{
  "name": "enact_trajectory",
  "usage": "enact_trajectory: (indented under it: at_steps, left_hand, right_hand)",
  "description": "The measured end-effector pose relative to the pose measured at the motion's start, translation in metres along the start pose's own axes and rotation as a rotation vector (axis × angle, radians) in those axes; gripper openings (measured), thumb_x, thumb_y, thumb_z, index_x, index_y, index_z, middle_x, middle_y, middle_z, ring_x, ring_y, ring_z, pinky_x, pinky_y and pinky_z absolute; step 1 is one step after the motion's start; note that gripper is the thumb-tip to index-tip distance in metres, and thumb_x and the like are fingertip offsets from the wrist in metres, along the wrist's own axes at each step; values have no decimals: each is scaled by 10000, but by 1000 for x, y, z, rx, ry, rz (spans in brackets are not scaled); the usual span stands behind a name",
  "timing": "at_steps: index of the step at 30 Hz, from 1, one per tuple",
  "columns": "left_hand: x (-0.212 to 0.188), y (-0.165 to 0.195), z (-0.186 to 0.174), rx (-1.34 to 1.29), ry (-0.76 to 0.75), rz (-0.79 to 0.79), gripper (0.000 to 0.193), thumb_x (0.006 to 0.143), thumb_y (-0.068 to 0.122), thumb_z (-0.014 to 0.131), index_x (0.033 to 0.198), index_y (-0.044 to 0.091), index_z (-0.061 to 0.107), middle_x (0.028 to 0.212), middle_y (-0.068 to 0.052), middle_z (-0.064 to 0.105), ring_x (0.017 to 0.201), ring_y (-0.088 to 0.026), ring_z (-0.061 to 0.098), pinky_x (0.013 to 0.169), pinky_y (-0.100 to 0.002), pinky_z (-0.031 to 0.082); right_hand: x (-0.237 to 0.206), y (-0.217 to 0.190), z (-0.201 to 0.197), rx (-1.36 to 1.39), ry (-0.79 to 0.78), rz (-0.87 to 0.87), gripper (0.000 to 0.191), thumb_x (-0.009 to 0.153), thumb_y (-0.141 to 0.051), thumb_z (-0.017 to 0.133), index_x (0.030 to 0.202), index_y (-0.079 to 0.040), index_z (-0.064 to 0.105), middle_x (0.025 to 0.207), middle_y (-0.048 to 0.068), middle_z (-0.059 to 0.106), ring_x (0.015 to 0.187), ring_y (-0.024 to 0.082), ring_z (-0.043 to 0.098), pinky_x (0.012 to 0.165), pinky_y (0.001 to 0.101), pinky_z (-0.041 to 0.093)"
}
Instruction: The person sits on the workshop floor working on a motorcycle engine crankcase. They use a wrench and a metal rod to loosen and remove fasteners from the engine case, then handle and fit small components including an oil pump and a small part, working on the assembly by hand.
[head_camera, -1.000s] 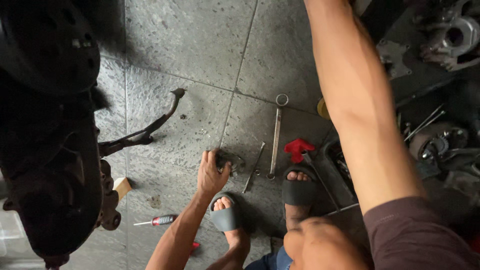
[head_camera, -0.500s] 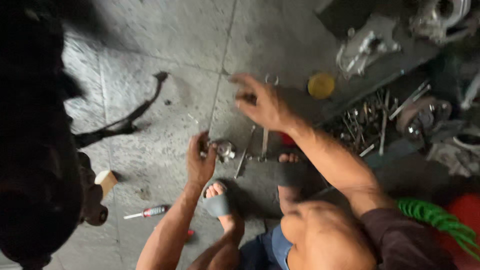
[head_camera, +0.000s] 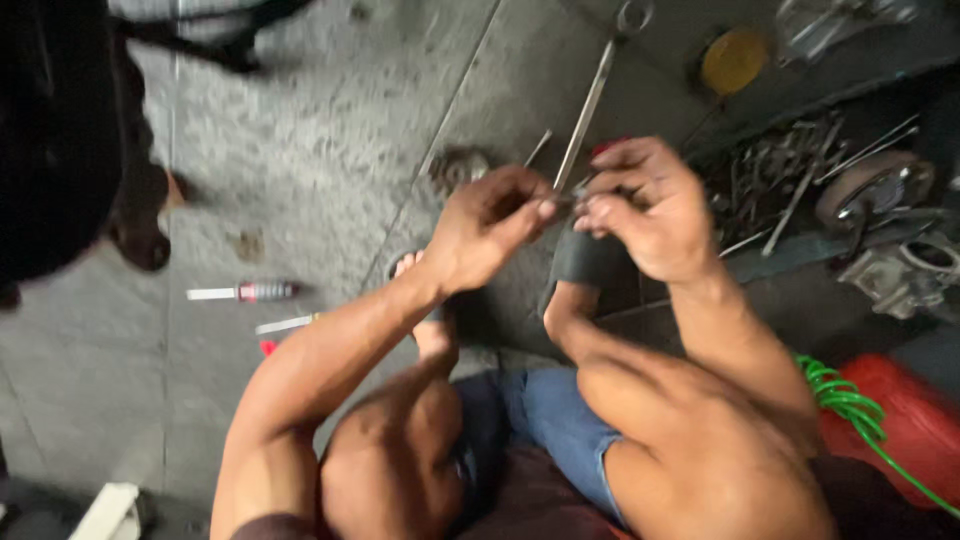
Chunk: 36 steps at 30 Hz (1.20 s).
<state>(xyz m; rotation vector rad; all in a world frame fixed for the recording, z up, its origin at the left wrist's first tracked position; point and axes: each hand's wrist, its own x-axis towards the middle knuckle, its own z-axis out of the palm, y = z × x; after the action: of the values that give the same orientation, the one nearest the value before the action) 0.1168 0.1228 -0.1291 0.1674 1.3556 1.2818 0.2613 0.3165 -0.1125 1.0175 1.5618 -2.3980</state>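
Left hand (head_camera: 490, 228): raised over the feet, grip pinched shut on a small metal part (head_camera: 566, 200), too blurred to identify.
Right hand (head_camera: 640, 205): fingertips closed on the same part from the other side.
Part's place: between both hands, above the floor (head_camera: 330, 150).
Behind the hands: long wrench (head_camera: 590, 100) lying on the floor.
Left side: screwdriver (head_camera: 243, 292) on the floor, well apart.
Right side: green coiled hose (head_camera: 850, 410).
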Motion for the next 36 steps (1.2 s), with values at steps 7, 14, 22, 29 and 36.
enact_trajectory:
  at_steps: [7, 14, 22, 29, 36]
  left_hand:
    - [-30, -5, 20, -414, -122, 127, 145, 1064, 123, 650, 1158, 14, 643, 992, 17, 641, 844, -54, 542, 743, -231, 462]
    - [-57, 10, 29, -262, -190, 293, 126, 1070, 118, 644, 1140, 14, 626, 1116, -19, 684, 1071, -81, 618, 989, -271, 532]
    - [-76, 17, 34, -310, -184, 288, 117, 1071, 98, 642, 1132, -3, 636, 1061, -34, 668, 1024, -92, 612, 951, -282, 530]
    - [-69, 17, 40, -150, -53, 289, 114, 1083, 129, 607, 1101, 17, 598, 984, -1, 635, 897, -64, 578, 797, -238, 505]
    - [-63, 12, 42, -404, -239, 100, 224, 1065, 175, 559, 1165, 0, 655, 956, -24, 675, 817, -95, 628, 763, -277, 568]
  right_hand:
    - [-54, -6, 7, 33, 52, -98, 351, 1022, 47, 663, 1346, 3, 534, 1012, 120, 692, 898, 158, 687, 763, 268, 570]
    - [-84, -23, 27, -485, 235, -275, 257, 1053, -8, 684, 1295, 22, 602, 951, 40, 624, 837, 88, 571, 770, 197, 476]
    - [-88, -47, 66, -860, 79, -439, 231, 926, -10, 797, 1126, -28, 683, 895, 61, 601, 745, 88, 571, 652, 244, 459]
    - [-98, -28, 37, -122, -2, -161, 50, 1024, -8, 682, 1031, 33, 655, 918, 44, 632, 775, 74, 542, 721, 220, 442]
    - [-94, -20, 32, 295, 10, -101, 67, 1003, -7, 694, 1060, 8, 664, 917, 65, 635, 659, 75, 510, 616, 231, 399]
